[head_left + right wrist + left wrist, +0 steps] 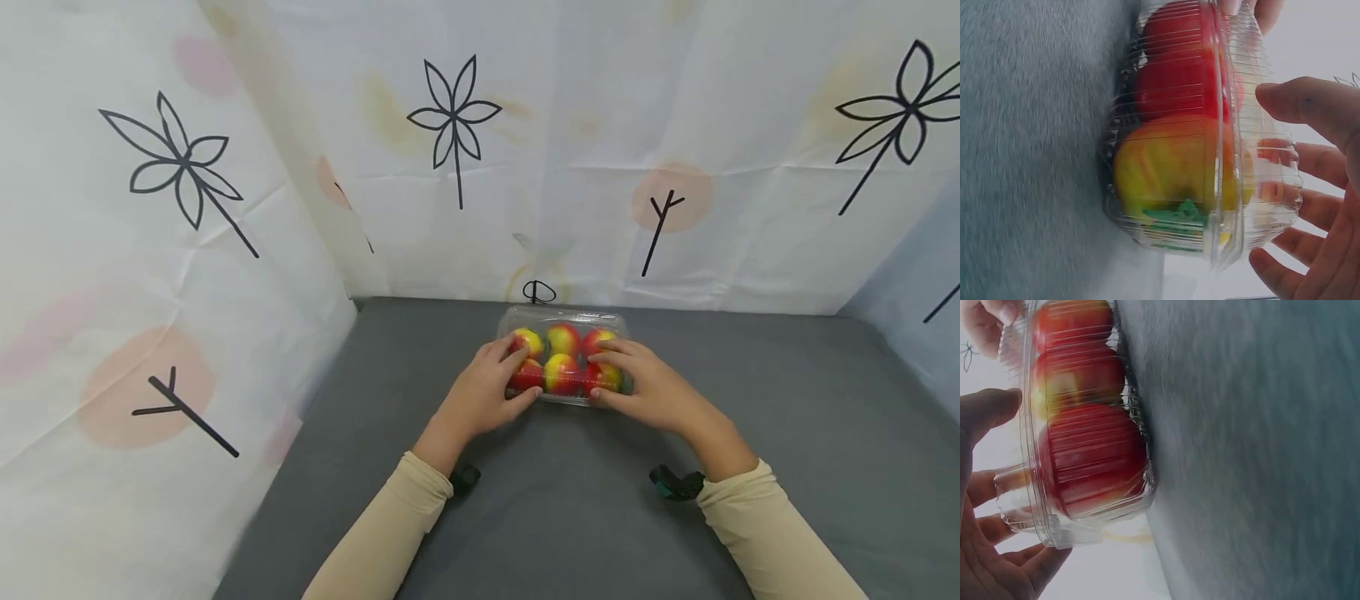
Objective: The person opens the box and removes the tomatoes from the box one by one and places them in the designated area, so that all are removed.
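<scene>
A clear plastic clamshell box (585, 317) sits on the grey table, its lid down over several red-and-yellow fruits (562, 373) that look like apples. At the left end my left hand (480, 392) spreads over the lid; its thumb (997, 409) lies by the front edge, and the little finger reaches the corner. Across from it, my right hand (648, 385) rests over the lid's right end with relaxed, spread fingers (1322, 164), partly seen through the plastic. A green leaf (1179, 215) shows inside by the right-hand fruit.
The grey table (570, 508) ends at a white cloth (555, 167) behind the box, printed with black plant drawings. More of this cloth (97, 275) borders the left side. A dark wrist device (677, 483) shows beside the right sleeve.
</scene>
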### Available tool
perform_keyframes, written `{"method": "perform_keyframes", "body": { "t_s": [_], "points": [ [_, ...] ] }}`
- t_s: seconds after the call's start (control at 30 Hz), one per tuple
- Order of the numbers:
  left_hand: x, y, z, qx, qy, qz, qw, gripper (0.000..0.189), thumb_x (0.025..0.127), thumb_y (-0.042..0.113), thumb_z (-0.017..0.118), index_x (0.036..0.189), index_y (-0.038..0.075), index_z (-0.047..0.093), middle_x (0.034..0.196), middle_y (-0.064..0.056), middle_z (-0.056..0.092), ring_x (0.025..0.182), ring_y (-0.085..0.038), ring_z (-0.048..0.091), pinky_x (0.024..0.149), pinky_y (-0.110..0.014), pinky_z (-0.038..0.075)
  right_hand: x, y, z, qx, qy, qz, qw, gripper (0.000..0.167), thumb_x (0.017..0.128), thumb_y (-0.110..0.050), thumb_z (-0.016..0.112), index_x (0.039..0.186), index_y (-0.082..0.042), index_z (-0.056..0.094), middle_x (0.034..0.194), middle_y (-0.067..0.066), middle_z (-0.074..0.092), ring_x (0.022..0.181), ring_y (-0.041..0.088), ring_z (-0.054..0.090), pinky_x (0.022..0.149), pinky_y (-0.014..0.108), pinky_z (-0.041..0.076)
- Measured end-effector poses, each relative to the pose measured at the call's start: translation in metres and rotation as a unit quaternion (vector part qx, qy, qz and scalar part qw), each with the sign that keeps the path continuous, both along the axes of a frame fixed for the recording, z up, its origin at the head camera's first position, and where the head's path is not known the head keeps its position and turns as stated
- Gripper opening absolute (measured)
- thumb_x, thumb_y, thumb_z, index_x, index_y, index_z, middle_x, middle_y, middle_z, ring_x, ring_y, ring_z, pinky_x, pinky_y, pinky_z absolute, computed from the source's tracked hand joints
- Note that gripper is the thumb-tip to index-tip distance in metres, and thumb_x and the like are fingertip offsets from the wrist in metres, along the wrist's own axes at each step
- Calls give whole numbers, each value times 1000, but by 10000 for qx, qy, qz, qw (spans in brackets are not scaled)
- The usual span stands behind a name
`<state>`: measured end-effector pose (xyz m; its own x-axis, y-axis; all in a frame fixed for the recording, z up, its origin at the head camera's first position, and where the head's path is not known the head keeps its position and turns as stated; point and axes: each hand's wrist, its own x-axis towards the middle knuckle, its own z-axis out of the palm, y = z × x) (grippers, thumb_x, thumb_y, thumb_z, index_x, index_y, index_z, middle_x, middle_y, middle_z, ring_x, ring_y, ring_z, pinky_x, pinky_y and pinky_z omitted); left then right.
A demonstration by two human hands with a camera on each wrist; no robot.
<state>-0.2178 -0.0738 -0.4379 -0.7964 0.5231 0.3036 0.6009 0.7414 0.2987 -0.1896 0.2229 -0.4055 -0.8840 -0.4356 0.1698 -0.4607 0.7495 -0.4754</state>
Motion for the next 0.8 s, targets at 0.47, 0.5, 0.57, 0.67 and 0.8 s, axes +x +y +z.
{"method": "perform_keyframes", "body": {
  "t_s": [0.47, 0.5, 0.57, 0.67, 0.8],
  "points": [
    [12, 33, 6, -190, -203, 15, 9996, 63, 101, 52, 68, 153, 17, 59, 165, -12, 47, 148, -33, 49, 110, -44, 57, 17, 29, 0, -75, 197, -4, 9998, 49, 92, -23, 85, 135, -4, 70, 151, 27, 56, 139, 51, 49, 107, 74, 45],
    [14, 34, 6, -172, -221, 9, 9996, 63, 100, 51, 69, 153, 17, 59, 165, -12, 47, 148, -33, 49, 110, -44, 57, 18, 31, 0, -94, 196, -5, 9998, 49, 92, -22, 85, 135, -4, 70, 151, 26, 56, 139, 51, 48, 107, 74, 45],
    [17, 33, 6, -133, -244, 39, 9996, 63, 100, 51, 70, 153, 18, 59, 165, -11, 47, 148, -32, 50, 110, -43, 56, 20, 32, -1, -109, 203, 34, 9997, 49, 92, -24, 85, 136, -5, 70, 151, 26, 55, 140, 51, 48, 107, 74, 45],
    [21, 31, 5, -52, -254, 80, 9996, 62, 100, 49, 71, 153, 19, 59, 165, -9, 47, 147, -32, 50, 111, -43, 56, 21, 32, 0, -77, 215, 97, 9997, 50, 93, -27, 84, 136, -5, 69, 151, 27, 55, 140, 52, 48, 107, 75, 45],
    [23, 29, -1, -10, -141, -49, 9999, 64, 102, 51, 68, 157, 20, 55, 167, -9, 44, 148, -32, 49, 113, -44, 55, 24, 34, 2, 1, 213, 43, 9998, 50, 92, -28, 85, 135, -7, 70, 150, 27, 56, 139, 52, 49, 106, 75, 46]
  ]
}}
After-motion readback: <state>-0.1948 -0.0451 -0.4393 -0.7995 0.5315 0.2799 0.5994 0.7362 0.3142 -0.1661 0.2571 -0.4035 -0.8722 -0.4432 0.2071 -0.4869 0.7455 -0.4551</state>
